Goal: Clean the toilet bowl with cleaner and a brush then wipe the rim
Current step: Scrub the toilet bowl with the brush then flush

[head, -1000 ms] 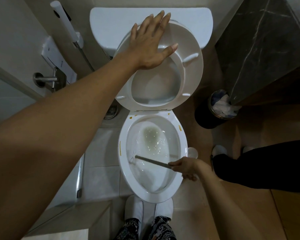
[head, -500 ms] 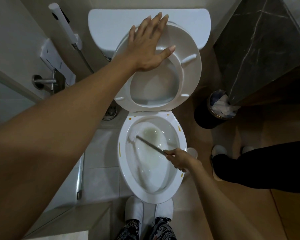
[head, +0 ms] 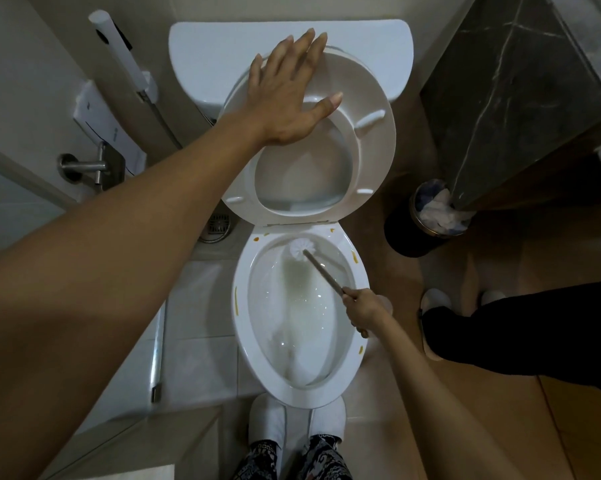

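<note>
Left hand: the left hand (head: 285, 95) lies flat, fingers straight and spread, pressing the raised toilet seat (head: 372, 157) back against the cistern (head: 378, 53).
Right hand: the right hand (head: 365, 311) is curled tight round the brush handle (head: 325, 271), out over the bowl's right rim.
Brush: the white brush head (head: 301, 248) sits high at the back of the toilet bowl (head: 243, 327), just under the rim near the hinge.
Step in hand: scrubbing the bowl, I judge; wiping the rim is not yet done.
Doing it well: work the bristles under the rim lip all the way round, with short firm strokes, keeping the head low so it does not flick water. Keep the seat pinned so it cannot drop on the handle.
Rim: several orange-yellow marks (head: 354, 256) dot it, likely needing the wipe.
Counts: one brush, one bowl, one seat, two hands.
Around: one dark waste bin (head: 406, 233) with crumpled paper, one spray wand (head: 119, 50) on the wall, one floor drain (head: 217, 226), and another person's dark trouser leg (head: 521, 323) at right.
</note>
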A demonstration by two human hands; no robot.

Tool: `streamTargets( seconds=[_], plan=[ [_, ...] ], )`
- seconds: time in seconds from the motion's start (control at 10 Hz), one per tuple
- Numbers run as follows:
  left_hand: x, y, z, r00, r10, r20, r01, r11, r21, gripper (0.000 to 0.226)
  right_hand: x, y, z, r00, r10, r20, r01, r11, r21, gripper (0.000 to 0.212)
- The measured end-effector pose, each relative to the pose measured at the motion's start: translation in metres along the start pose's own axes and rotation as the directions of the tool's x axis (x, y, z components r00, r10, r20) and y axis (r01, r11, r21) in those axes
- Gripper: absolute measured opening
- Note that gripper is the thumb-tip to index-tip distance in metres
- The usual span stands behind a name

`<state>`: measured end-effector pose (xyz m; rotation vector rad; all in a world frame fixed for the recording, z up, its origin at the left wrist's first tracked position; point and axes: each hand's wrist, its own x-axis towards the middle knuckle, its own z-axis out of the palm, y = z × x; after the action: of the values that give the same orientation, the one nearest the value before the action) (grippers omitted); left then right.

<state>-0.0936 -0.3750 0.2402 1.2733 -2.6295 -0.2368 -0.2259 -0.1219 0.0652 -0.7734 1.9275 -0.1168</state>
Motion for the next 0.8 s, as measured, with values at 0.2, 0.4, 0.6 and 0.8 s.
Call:
streamTargets(
  seconds=[0.2,0.4,0.6,0.8],
  plan=[
    [0.000,0.000,0.000,1.000,-0.011,-0.004,0.011,1.000,-0.002,0.075,-0.005,0.006,0.007,0.993,0.072,-0.095,-0.069,0.997,0.033,0.034],
    [0.000,0.000,0.000,1.000,-0.009,-0.001,0.009,1.000,0.011,0.076,-0.012,-0.016,0.036,0.988,-0.120,0.095,0.135,0.976,-0.171,0.033],
    [-0.001,0.000,-0.001,1.000,-0.005,0.004,0.005,1.000,0.011,0.076,-0.010,0.005,0.021,0.992,-0.044,-0.118,0.028,0.990,-0.141,0.036],
    [0.000,-0.001,0.003,1.000,-0.010,-0.019,0.011,1.000,0.012,0.077,-0.012,0.002,0.030,0.993,-0.095,-0.067,0.080,0.978,-0.192,0.036]
  ],
)
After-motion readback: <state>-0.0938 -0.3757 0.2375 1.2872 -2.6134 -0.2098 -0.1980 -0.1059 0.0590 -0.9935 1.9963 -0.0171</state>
